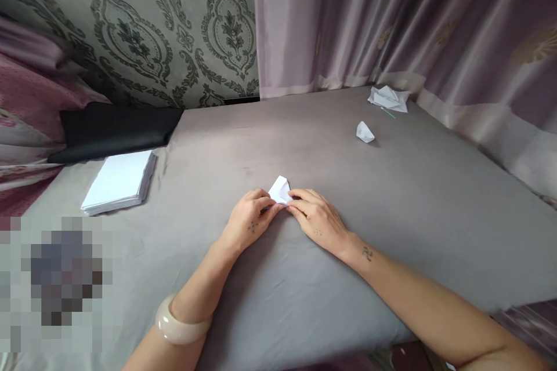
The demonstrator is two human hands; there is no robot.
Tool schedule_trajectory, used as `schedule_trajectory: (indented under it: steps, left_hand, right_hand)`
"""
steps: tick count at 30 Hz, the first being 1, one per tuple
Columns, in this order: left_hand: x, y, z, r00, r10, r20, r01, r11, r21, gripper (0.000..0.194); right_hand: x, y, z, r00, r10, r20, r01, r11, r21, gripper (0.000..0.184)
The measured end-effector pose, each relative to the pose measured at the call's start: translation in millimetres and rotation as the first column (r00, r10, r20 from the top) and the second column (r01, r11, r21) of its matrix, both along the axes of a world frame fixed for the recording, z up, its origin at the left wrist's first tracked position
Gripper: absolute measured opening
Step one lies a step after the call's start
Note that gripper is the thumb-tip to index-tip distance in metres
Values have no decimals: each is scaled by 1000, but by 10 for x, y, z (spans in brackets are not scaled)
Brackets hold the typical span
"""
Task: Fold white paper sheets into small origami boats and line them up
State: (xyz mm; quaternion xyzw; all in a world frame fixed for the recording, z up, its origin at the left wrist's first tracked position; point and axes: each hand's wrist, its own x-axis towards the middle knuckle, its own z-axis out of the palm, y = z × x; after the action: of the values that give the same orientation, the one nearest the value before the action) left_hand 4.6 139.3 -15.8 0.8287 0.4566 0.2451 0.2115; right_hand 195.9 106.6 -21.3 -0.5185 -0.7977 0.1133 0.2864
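A small folded piece of white paper (279, 187) is between my two hands, near the middle of the table. My left hand (250, 215) pinches its left and lower edge with thumb and fingers. On the other side, my right hand (318, 217) grips the right and lower edge the same way. The tips of both thumbs nearly meet at the paper's near edge, and the fingers hide part of the folds. A pale bangle (181, 324) circles my left forearm.
A stack of white paper (119, 179) lies at the left, with a black sheet-like thing (119, 130) behind it. Toward the back right sit a small folded paper shape (365, 132), crumpled-looking folded papers (389, 98) and a thin green stick (389, 113). Curtains (348, 23) border the grey-covered table (261, 139).
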Motion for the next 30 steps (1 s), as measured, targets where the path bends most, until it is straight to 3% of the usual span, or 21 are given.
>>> schedule_trajectory:
  steps: [7, 11, 17, 30]
  left_hand:
    - [88, -59, 109, 980, 195, 33, -185, 964, -191, 28]
    - [108, -81, 91, 981, 180, 68, -167, 972, -164, 16]
    - [112, -107, 88, 989, 131, 62, -120, 980, -160, 18]
    - [165, -71, -22, 974, 226, -7, -226, 970, -94, 23]
  right_hand:
    - [34, 55, -14, 991, -30, -134, 19, 996, -83, 16]
    - [35, 31, -5, 994, -1, -109, -3, 999, -42, 16]
    - [37, -22, 29, 998, 61, 34, -61, 998, 1, 23]
    - [76, 60, 12, 996, 17, -85, -21, 999, -50, 20]
